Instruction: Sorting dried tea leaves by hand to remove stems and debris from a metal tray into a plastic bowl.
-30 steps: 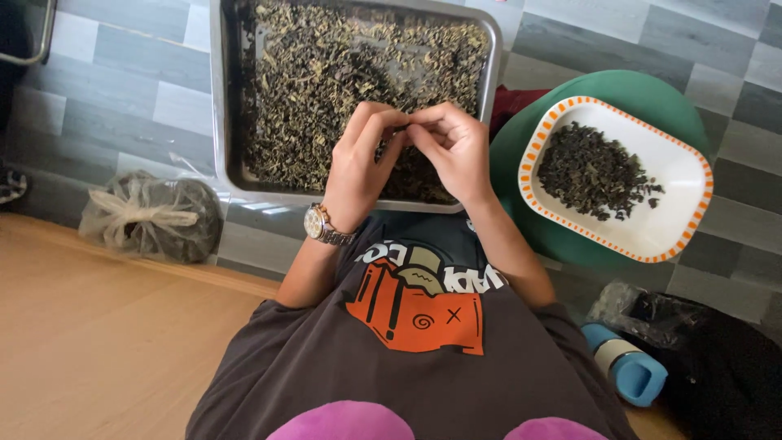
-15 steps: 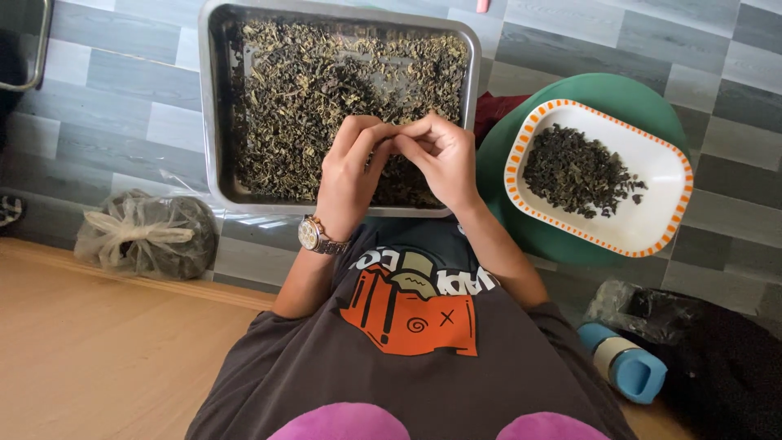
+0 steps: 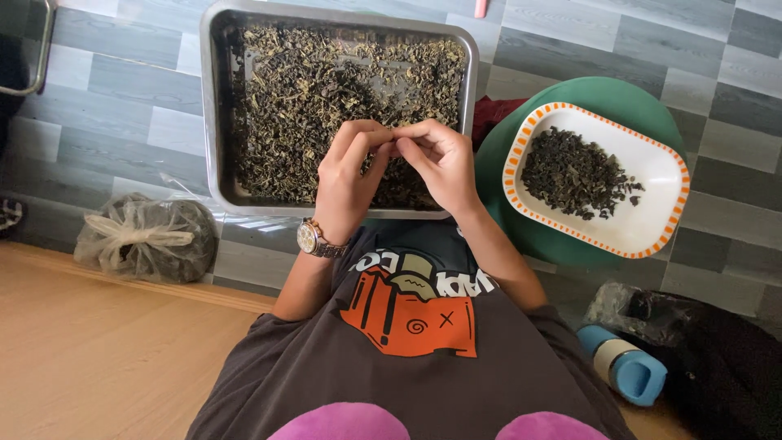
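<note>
Grey tiled floor [image 3: 122,106] meets light wooden boards [image 3: 98,367].

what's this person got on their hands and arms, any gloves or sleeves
No gloves: both the left hand and the right hand are bare. A round-faced wristwatch with a metal band sits on the left wrist. Forearms are uncovered; the dark grey T-shirt has short sleeves.

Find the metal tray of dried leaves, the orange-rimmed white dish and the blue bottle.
metal tray [image 3: 213,114], head view, on its left wall.
orange-rimmed white dish [image 3: 652,183], head view, on bare white inside.
blue bottle [image 3: 635,376], head view, on its blue end.
</note>
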